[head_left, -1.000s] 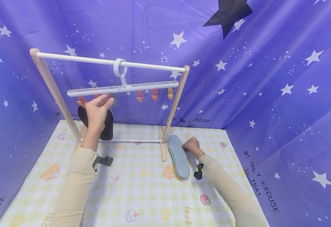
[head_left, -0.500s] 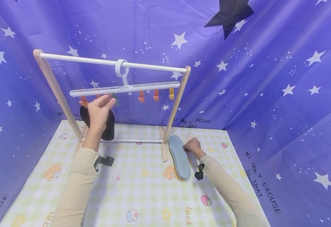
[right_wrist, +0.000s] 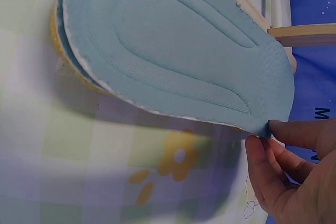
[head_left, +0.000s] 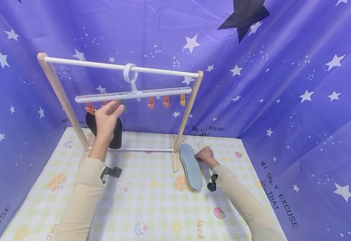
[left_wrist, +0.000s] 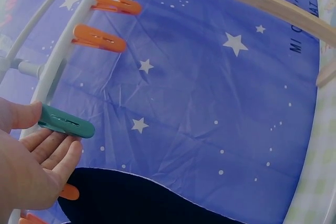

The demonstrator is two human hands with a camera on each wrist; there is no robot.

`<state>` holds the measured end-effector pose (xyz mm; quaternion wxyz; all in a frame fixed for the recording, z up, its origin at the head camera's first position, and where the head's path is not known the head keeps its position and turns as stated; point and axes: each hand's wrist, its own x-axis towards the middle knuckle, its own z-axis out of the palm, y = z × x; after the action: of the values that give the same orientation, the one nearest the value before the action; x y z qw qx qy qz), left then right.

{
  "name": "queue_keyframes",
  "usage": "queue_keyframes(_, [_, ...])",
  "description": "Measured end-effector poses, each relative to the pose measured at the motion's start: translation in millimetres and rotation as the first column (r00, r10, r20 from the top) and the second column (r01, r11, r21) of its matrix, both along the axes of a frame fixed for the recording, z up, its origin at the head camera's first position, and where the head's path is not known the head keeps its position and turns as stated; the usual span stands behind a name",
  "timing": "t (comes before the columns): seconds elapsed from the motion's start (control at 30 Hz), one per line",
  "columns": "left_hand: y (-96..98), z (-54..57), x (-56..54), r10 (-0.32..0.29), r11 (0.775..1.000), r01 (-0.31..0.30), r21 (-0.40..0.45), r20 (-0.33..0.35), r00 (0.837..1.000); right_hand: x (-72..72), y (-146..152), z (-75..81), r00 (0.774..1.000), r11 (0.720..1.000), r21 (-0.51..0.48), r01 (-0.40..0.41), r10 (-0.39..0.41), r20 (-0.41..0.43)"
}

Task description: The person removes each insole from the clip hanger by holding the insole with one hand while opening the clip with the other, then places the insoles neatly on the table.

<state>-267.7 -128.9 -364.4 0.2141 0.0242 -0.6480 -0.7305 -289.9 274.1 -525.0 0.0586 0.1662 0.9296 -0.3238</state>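
Observation:
My left hand (head_left: 104, 122) is raised at a white hanger (head_left: 160, 91), and in the left wrist view its thumb and fingers pinch a green clothespin (left_wrist: 68, 123) at the hanger end. Below that hand a black insole (head_left: 117, 135) hangs from orange clothespins, partly hidden behind the palm. On the right, my right hand (head_left: 205, 156) pinches the edge of a light blue insole (right_wrist: 184, 45) between thumb and fingertips. This insole lies on top of others, with a yellow edge (right_wrist: 73, 64) showing underneath.
A wooden rack with a white top rod (head_left: 163, 70) carries the hanger by its ring. More orange clothespins (head_left: 166, 101) and a yellow clothespin (head_left: 183, 100) hang toward the right end. The rack's right foot (head_left: 174, 157) stands beside the insoles. Purple star-patterned curtains surround the checkered table (head_left: 163, 211).
The head view has shifted slightly, so everything sits a little further right. Both hands keep their places at the green clothespin and the blue insole.

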Motion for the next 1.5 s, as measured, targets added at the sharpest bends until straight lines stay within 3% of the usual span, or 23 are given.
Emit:
queue_keyframes(0.23, [0.4, -0.8, 2.3, -0.008, 1.000, 0.008, -0.003, 0.000, 1.000, -1.8, 1, 1.1, 1.000, 0.998, -0.066, 0.015, -0.015, -0.013])
queue_keyframes(0.47, [-1.0, -3.6, 3.8, -0.006, 1.000, 0.006, -0.026, -0.003, 1.000, -2.4, -3, 9.2, 0.997, 0.998, -0.051, 0.021, -0.024, -0.069])
queue_keyframes(0.57, [-2.1, -5.3, 4.5, -0.005, 0.999, 0.005, -0.034, -0.010, 1.000, -3.7, -8, 12.1, 0.994, 0.993, -0.116, 0.009, -0.021, -0.106])
queue_keyframes(0.73, [-5.2, -8.1, 8.2, 0.003, 0.999, -0.005, -0.049, -0.041, 0.999, -3.3, -24, 22.2, 0.983, 0.948, -0.316, -0.035, -0.025, -0.184])
queue_keyframes(0.9, [-11.2, -10.5, 14.7, 0.060, 0.995, -0.066, -0.075, -0.079, 0.995, -1.6, -44, 37.8, 0.951, 0.910, -0.396, -0.125, -0.003, -0.308])
queue_keyframes(1.0, [-15.4, -11.1, 19.2, 0.139, 0.988, -0.147, -0.053, -0.131, 0.982, 0.3, -56, 46.9, 0.930, 0.891, -0.412, -0.190, 0.029, -0.365])
queue_keyframes(1.07, [-18.1, -11.0, 22.0, 0.208, 0.976, -0.216, -0.032, -0.167, 0.964, 2.4, -66, 53.2, 0.916, 0.879, -0.413, -0.237, 0.059, -0.398])
queue_keyframes(1.17, [-21.3, -11.0, 25.7, 0.319, 0.945, -0.327, -0.011, -0.192, 0.928, 5.7, -83, 62.5, 0.892, 0.858, -0.412, -0.307, 0.109, -0.438])
queue_keyframes(1.3, [-23.4, -12.6, 28.9, 0.420, 0.901, -0.432, -0.044, -0.171, 0.891, 7.3, -107, 74.7, 0.854, 0.822, -0.401, -0.404, 0.182, -0.488])
queue_keyframes(1.4, [-23.0, -13.6, 30.8, 0.445, 0.880, -0.462, -0.109, -0.149, 0.883, 5.3, -127, 83.0, 0.832, 0.792, -0.402, -0.460, 0.226, -0.507])
queue_keyframes(1.5, [-21.8, -12.8, 32.3, 0.441, 0.865, -0.458, -0.204, -0.124, 0.889, 1.2, -148, 88.9, 0.818, 0.754, -0.422, -0.504, 0.259, -0.514])
